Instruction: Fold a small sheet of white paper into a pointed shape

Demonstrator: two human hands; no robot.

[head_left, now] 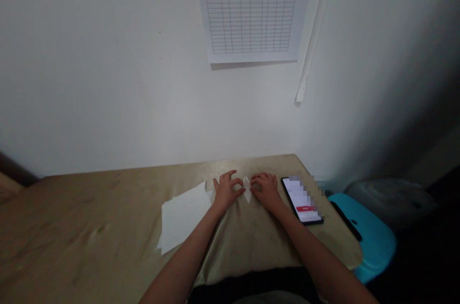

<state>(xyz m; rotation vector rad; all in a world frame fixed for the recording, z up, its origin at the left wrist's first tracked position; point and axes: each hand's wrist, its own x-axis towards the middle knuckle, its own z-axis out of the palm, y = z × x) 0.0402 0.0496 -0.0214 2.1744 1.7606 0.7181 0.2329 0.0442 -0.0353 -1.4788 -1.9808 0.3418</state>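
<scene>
A small folded piece of white paper (247,191), roughly diamond-shaped with a split upper point, is on the table between my two hands. My left hand (227,190) pinches its left edge between thumb and forefinger, the other fingers raised. From the other side my right hand (265,189) pinches the right edge, its fingers curled together. Beside my left forearm lies a stack of white paper sheets (185,217) with a bumpy texture, partly covered by that wrist and arm.
A phone (300,201) with its screen lit lies right of my right hand. The table (100,227) has a wrinkled tan cover and meets a white wall (108,78). A printed chart (251,16) hangs on the wall. Below the table's right edge stands a turquoise plastic object (377,241).
</scene>
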